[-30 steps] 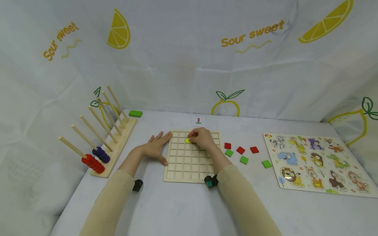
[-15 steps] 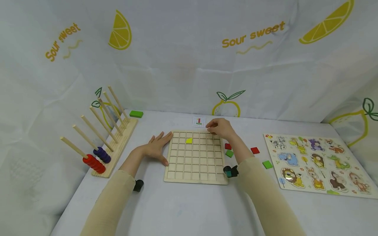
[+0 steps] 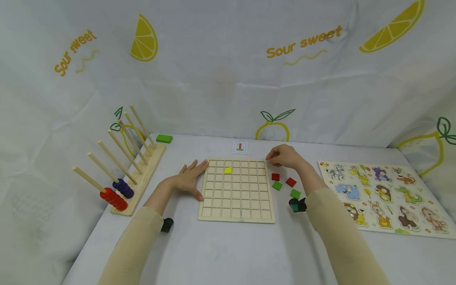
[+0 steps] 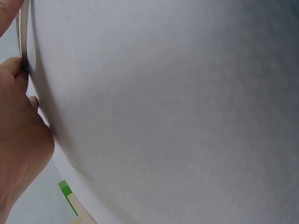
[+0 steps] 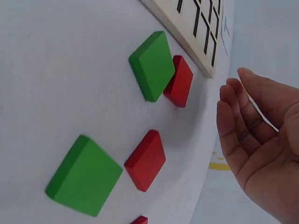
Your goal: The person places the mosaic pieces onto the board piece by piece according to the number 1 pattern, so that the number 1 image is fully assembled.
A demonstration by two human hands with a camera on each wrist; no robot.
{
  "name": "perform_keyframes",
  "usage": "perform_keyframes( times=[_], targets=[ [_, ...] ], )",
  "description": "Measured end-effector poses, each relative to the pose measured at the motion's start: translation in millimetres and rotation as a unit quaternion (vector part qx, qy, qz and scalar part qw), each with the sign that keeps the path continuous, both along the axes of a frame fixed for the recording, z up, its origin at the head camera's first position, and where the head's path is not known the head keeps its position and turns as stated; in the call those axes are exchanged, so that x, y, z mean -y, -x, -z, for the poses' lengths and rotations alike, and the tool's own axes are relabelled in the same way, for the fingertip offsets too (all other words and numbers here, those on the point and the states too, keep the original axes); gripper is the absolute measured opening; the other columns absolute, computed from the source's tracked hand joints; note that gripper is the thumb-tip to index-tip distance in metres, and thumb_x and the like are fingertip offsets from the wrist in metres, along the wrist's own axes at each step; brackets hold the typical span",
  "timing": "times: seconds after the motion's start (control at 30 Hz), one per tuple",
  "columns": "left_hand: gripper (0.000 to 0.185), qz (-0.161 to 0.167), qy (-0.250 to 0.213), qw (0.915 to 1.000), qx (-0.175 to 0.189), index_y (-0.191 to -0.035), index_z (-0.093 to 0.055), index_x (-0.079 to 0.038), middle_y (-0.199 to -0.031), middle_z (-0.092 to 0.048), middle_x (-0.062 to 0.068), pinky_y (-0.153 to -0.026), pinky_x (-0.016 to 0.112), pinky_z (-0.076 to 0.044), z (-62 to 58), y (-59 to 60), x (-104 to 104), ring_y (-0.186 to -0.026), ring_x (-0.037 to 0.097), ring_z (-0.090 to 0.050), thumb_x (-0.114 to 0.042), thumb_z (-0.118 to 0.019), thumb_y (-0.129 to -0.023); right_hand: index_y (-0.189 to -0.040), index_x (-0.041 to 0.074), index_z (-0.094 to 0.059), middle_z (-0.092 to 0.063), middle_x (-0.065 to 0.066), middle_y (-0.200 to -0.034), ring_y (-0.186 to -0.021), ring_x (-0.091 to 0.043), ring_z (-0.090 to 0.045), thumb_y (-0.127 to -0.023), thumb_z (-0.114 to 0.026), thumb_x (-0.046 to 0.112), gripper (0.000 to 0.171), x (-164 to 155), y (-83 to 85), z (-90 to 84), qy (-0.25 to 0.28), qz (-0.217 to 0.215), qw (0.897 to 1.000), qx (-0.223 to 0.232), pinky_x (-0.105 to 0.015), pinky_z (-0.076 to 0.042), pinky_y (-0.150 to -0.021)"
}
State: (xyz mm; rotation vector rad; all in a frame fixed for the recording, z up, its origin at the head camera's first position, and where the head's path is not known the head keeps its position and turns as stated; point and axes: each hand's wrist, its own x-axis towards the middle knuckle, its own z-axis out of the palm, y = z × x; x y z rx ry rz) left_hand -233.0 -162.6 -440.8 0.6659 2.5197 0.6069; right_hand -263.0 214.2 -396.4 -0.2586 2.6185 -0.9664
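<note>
My left hand [image 3: 186, 181] lies with fingers spread at the left edge of the wooden grid board [image 3: 217, 218], thumb and fingertips touching its rim. A yellow tile [image 3: 228, 170] sits in one cell near the board's top. Beyond the board's upper right corner, my right hand [image 3: 286, 156] hovers with fingers loosely bent. Nothing shows between its fingers in the right wrist view. Nearest to it on the table are a red tile [image 3: 275, 177], a green tile [image 3: 277, 185], another red tile [image 3: 291, 182] and another green tile [image 3: 295, 193]. My right forearm hides further tiles.
A small pattern card [image 3: 240, 147] lies behind the board. To the left stands a peg rack [image 3: 149, 166] with red rings [image 3: 113, 198] and purple rings [image 3: 123, 187]. Behind it is a green block [image 3: 164, 139]. An animal puzzle board [image 3: 388, 198] lies at the right.
My right hand has left the yellow tile in the board and moved right, past the upper right corner towards the loose tiles. The left hand has stayed at the board's edge.
</note>
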Motion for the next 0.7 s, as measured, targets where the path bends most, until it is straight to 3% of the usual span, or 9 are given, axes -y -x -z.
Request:
perform_keyframes(
  times=[0.37, 0.7],
  targets=[
    [0.133, 0.004, -0.010, 0.9999, 0.006, -0.160, -0.005, -0.010, -0.169, 0.002, 0.008, -0.122, 0.065, 0.010, -0.8, -0.4, 1, -0.156, 0.040, 0.010, -0.045, -0.090, -0.063, -0.108, 0.000, -0.071, -0.071, -0.010, -0.099, -0.085, -0.015, -0.061, -0.094, -0.064, 0.019, 0.025, -27, -4.2, 7.3, -0.030, -0.038, 0.996, 0.081, -0.029, -0.056, -0.082],
    [0.132, 0.000, 0.003, 1.0000, 0.004, -0.160, -0.001, -0.015, -0.170, 0.005, 0.001, -0.123, 0.062, 0.011, 5.9, 1.3, 1, -0.157, 0.033, 0.013, -0.039, -0.089, -0.065, -0.109, -0.001, -0.070, -0.071, -0.008, -0.097, -0.082, -0.014, -0.060, -0.091, -0.068, 0.019, 0.027, -28, -7.1, 9.8, -0.027, -0.045, 0.994, 0.100, -0.026, -0.054, -0.079]
  ],
)
